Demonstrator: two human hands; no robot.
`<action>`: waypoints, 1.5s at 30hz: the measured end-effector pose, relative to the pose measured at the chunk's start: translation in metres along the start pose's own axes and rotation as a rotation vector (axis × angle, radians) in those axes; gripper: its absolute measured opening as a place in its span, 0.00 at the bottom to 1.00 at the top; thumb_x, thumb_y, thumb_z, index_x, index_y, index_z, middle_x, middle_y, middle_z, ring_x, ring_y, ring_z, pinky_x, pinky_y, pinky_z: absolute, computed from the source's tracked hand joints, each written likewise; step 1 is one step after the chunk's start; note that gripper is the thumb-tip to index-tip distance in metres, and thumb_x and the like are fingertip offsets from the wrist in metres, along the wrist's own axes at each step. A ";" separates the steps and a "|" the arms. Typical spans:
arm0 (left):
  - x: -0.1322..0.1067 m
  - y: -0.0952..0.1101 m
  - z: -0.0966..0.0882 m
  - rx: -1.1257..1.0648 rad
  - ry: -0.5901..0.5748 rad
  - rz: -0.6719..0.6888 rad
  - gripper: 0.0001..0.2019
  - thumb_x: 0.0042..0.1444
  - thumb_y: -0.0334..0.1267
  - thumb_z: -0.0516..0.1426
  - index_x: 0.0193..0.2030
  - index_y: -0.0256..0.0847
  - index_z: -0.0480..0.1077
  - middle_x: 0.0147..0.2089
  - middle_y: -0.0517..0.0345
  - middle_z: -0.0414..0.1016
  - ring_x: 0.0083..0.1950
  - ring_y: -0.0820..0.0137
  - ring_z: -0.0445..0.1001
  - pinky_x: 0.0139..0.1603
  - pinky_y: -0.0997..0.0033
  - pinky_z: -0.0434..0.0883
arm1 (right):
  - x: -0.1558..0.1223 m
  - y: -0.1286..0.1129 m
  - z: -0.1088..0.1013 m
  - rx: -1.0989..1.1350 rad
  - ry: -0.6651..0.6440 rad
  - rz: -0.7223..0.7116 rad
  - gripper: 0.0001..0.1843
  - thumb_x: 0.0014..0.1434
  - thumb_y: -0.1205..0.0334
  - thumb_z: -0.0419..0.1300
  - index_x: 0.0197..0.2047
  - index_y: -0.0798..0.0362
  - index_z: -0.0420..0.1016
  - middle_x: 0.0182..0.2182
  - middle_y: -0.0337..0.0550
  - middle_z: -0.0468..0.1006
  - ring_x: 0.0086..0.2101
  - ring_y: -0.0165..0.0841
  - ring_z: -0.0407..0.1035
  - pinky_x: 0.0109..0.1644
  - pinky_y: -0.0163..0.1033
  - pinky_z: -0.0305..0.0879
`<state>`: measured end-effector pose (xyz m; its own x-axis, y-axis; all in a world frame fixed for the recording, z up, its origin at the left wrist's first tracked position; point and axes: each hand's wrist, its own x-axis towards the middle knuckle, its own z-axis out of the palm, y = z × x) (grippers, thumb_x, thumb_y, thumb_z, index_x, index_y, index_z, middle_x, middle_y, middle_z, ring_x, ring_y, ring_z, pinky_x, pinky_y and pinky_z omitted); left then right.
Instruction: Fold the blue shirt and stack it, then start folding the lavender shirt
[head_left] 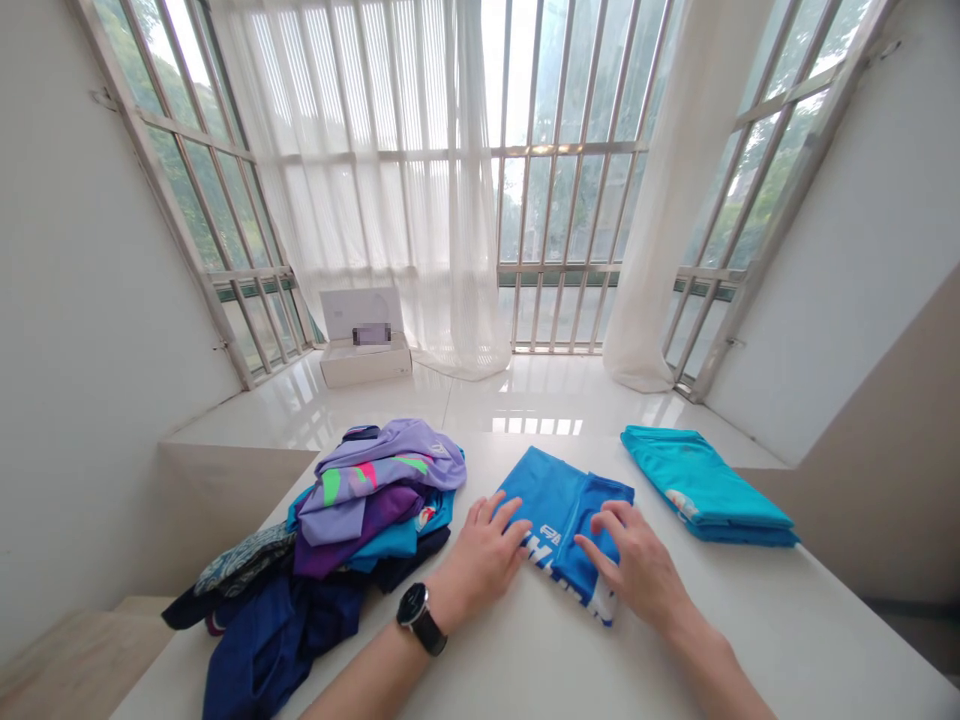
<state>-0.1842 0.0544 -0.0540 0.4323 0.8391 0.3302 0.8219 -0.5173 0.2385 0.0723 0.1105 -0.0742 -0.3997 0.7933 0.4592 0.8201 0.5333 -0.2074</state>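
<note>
A blue shirt (541, 488) with white lettering lies on the white table in front of me, partly folded, its right part lapped over the rest. My left hand (486, 555), with a black watch on the wrist, rests at the shirt's left edge, fingers spread on the cloth. Over the folded right part is my right hand (636, 562), its fingers apart and slightly bent, touching the fabric. Neither hand grips anything. The shirt's lower right corner shows white print beside my right palm.
A loose heap of clothes (375, 500), purple, blue and navy, covers the table's left side. Folded teal garments (701, 480) are stacked at the right. Behind the white table (750, 620), an open white box (366, 362) stands on the sill by the curtains (450, 200) and barred windows.
</note>
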 end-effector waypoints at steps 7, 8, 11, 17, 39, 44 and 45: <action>-0.002 -0.013 -0.007 0.091 -0.085 -0.082 0.15 0.67 0.41 0.52 0.60 0.48 0.65 0.62 0.51 0.68 0.60 0.56 0.66 0.60 0.52 0.65 | -0.004 -0.034 -0.011 0.213 -0.225 -0.226 0.09 0.65 0.57 0.55 0.33 0.48 0.70 0.30 0.38 0.74 0.30 0.31 0.70 0.33 0.35 0.63; -0.001 -0.011 -0.009 0.107 -0.091 -0.092 0.15 0.67 0.42 0.53 0.59 0.48 0.66 0.61 0.50 0.69 0.58 0.56 0.67 0.59 0.52 0.65 | -0.004 -0.034 -0.011 0.210 -0.213 -0.249 0.09 0.64 0.55 0.57 0.34 0.48 0.71 0.30 0.39 0.75 0.30 0.32 0.70 0.34 0.36 0.63; 0.000 -0.006 -0.013 0.139 -0.102 -0.098 0.13 0.67 0.42 0.53 0.55 0.46 0.68 0.54 0.50 0.72 0.52 0.57 0.69 0.55 0.54 0.66 | -0.004 -0.033 -0.012 0.176 -0.174 -0.322 0.07 0.63 0.54 0.59 0.36 0.48 0.73 0.32 0.41 0.75 0.32 0.33 0.69 0.36 0.38 0.63; 0.000 0.002 -0.021 0.099 -0.153 -0.047 0.12 0.65 0.47 0.55 0.42 0.41 0.73 0.39 0.51 0.76 0.44 0.59 0.71 0.48 0.58 0.66 | -0.013 -0.011 -0.014 0.042 -0.115 -0.275 0.07 0.63 0.63 0.56 0.38 0.47 0.77 0.40 0.45 0.77 0.39 0.37 0.71 0.44 0.42 0.67; -0.012 0.011 -0.020 -0.067 -0.236 0.264 0.23 0.58 0.49 0.62 0.60 0.49 0.68 0.60 0.52 0.71 0.58 0.54 0.68 0.57 0.55 0.68 | -0.101 -0.041 -0.036 0.119 -0.187 0.000 0.24 0.64 0.50 0.57 0.61 0.44 0.70 0.62 0.47 0.71 0.61 0.43 0.64 0.64 0.51 0.66; -0.012 0.021 -0.024 0.026 -0.252 0.313 0.11 0.59 0.44 0.61 0.46 0.44 0.72 0.49 0.52 0.75 0.50 0.59 0.72 0.50 0.61 0.71 | -0.100 -0.021 -0.038 0.130 -0.153 0.000 0.19 0.65 0.55 0.58 0.58 0.47 0.73 0.59 0.47 0.74 0.57 0.39 0.69 0.61 0.46 0.70; -0.012 0.023 -0.024 0.063 -0.259 0.307 0.08 0.59 0.42 0.60 0.43 0.43 0.72 0.46 0.52 0.76 0.47 0.60 0.73 0.47 0.62 0.71 | -0.099 -0.018 -0.037 0.117 -0.137 -0.029 0.18 0.65 0.57 0.58 0.57 0.47 0.75 0.57 0.47 0.75 0.56 0.39 0.70 0.60 0.46 0.70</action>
<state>-0.1798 0.0285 -0.0309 0.7337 0.6661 0.1341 0.6577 -0.7458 0.1057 0.1122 0.0113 -0.0838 -0.4810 0.8057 0.3457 0.7577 0.5803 -0.2984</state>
